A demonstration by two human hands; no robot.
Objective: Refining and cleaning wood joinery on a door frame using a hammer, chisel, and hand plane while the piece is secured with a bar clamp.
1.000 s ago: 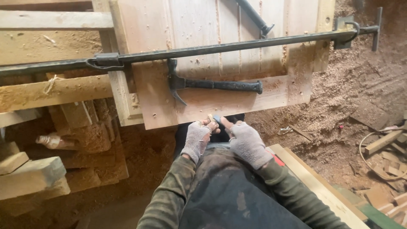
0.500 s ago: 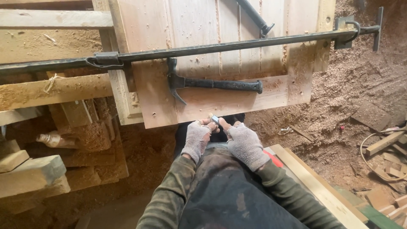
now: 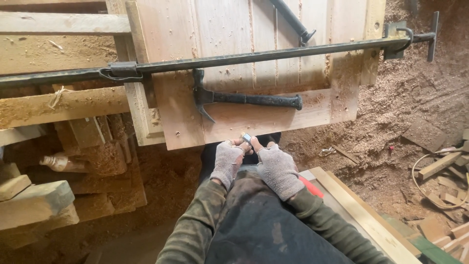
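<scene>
No packages, labels, signs or screens show anywhere in this view.
</scene>
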